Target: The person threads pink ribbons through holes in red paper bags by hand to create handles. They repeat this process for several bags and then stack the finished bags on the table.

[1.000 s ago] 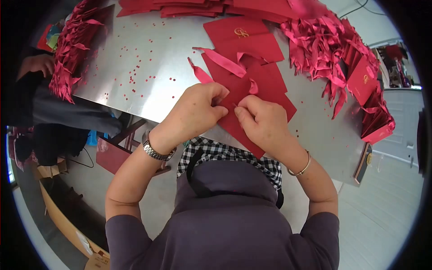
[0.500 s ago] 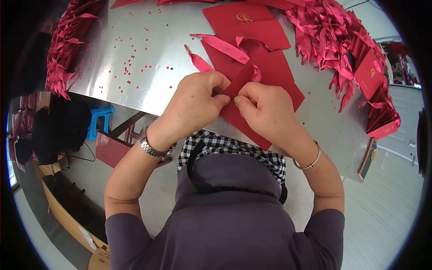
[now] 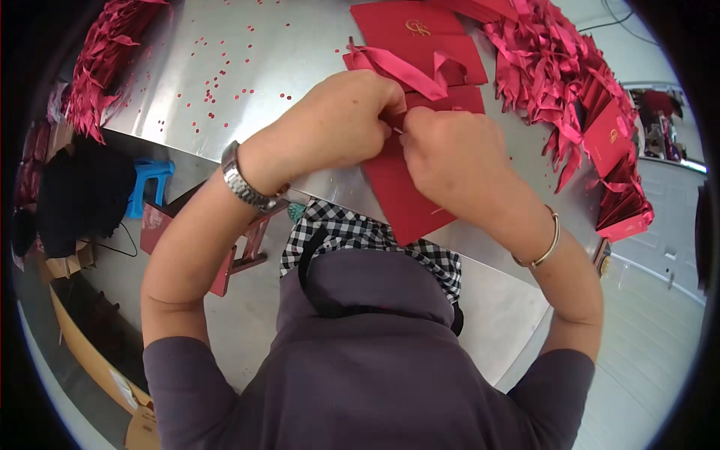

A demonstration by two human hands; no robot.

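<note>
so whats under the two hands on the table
A red card lies under the left hand and right hand, on the metal table, with a pink ribbon emerging past the left knuckles. What they pinch between them is covered.

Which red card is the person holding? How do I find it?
Start at the shiny metal table, then find the left hand and right hand pinched together. The red card sticks out below them, reaching the table's near edge. Unlike the gold-emblem card behind, its face is plain.
</note>
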